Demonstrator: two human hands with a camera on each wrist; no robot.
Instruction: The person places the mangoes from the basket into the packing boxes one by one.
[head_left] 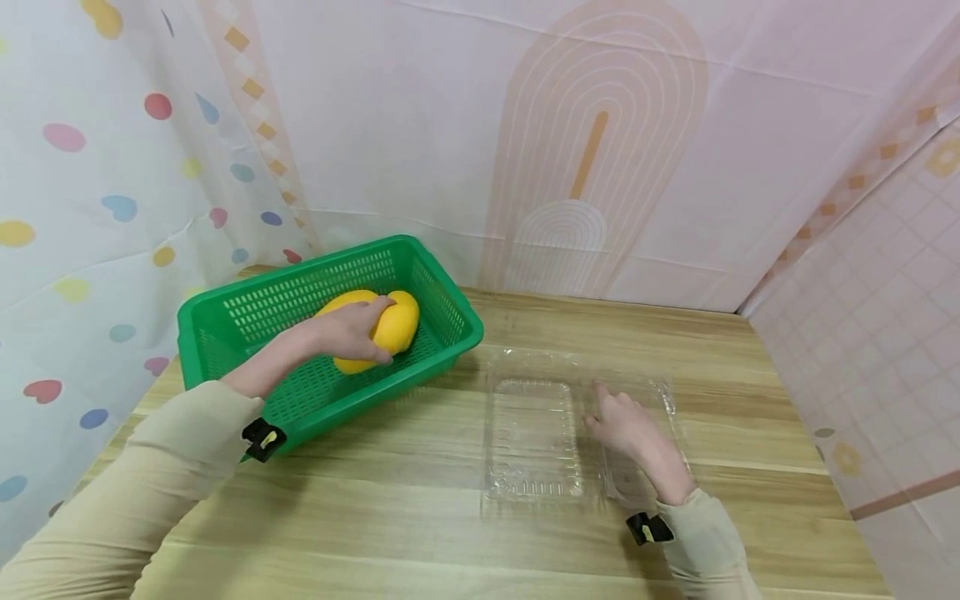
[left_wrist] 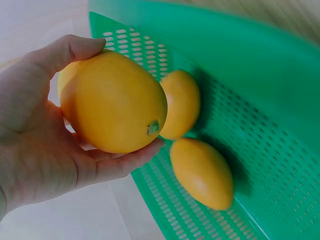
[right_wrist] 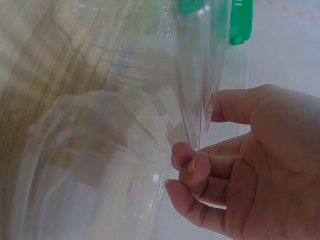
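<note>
My left hand [head_left: 351, 332] reaches into the green basket [head_left: 457, 321] and grips a yellow mango [left_wrist: 117, 102], thumb on one side and fingers on the other. A green stem spot marks its end. Below it in the left wrist view, one loose mango [left_wrist: 181, 105] and a second mango [left_wrist: 202, 175] lie in the basket. On the table stands a clear plastic clamshell container [head_left: 534, 433], unfolded, its lid at the right. My right hand [head_left: 630, 427] holds it around the fold between base and lid; in the right wrist view the fingers [right_wrist: 195, 172] curl against the plastic.
The wood-grain table [head_left: 420, 517] carries the basket at the back left and the container right of the middle. A patterned cloth [head_left: 420, 133] hangs behind the table and along both sides.
</note>
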